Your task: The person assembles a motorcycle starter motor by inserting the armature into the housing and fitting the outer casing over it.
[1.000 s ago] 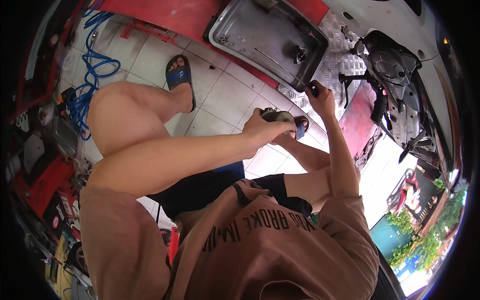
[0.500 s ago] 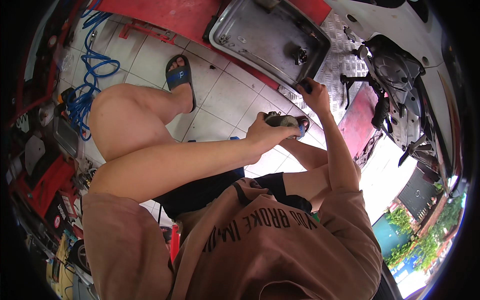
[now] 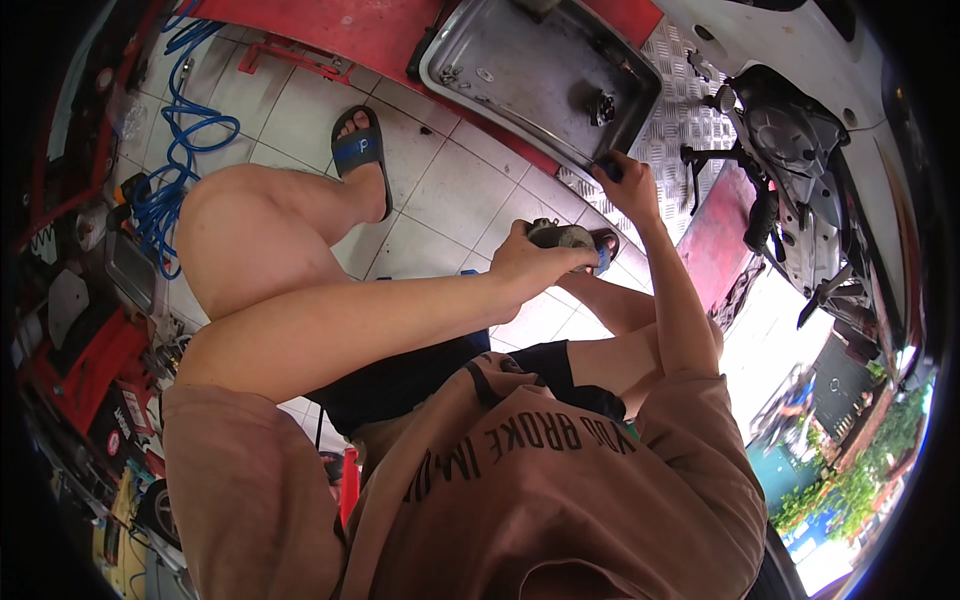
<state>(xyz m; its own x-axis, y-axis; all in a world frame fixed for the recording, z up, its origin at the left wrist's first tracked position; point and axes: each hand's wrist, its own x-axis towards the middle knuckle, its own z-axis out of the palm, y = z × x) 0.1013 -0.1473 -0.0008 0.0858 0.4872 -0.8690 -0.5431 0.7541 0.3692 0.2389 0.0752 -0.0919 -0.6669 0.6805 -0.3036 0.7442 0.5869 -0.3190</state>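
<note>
My left hand [image 3: 530,268] is closed round a grimy, rounded metal part [image 3: 562,237], with small fittings on its upper edge. The fingers cover its lower left side, so its exact kind cannot be told. Further up and to the right, my right hand [image 3: 634,192] is closed on the dark handle of what looks like a screwdriver [image 3: 607,172]. Its long thin shaft points up and left across the near edge of the metal tray [image 3: 440,70]. The shaft does not touch the part in my left hand. Inside the tray lie a small dark part [image 3: 601,108] and several tiny pieces at its left end.
The tray rests on a red stand [image 3: 330,25] beside a tread-plate surface [image 3: 672,100]. A motorbike [image 3: 790,140] stands at the right, its footrest and levers sticking out. A coiled blue hose [image 3: 165,190] hangs at the left. My sandalled foot [image 3: 358,150] is on the white tiles.
The part in my left hand has tilted slightly, and the right hand has shifted a little with the tool. A blurred figure has appeared in the background at the lower right.
</note>
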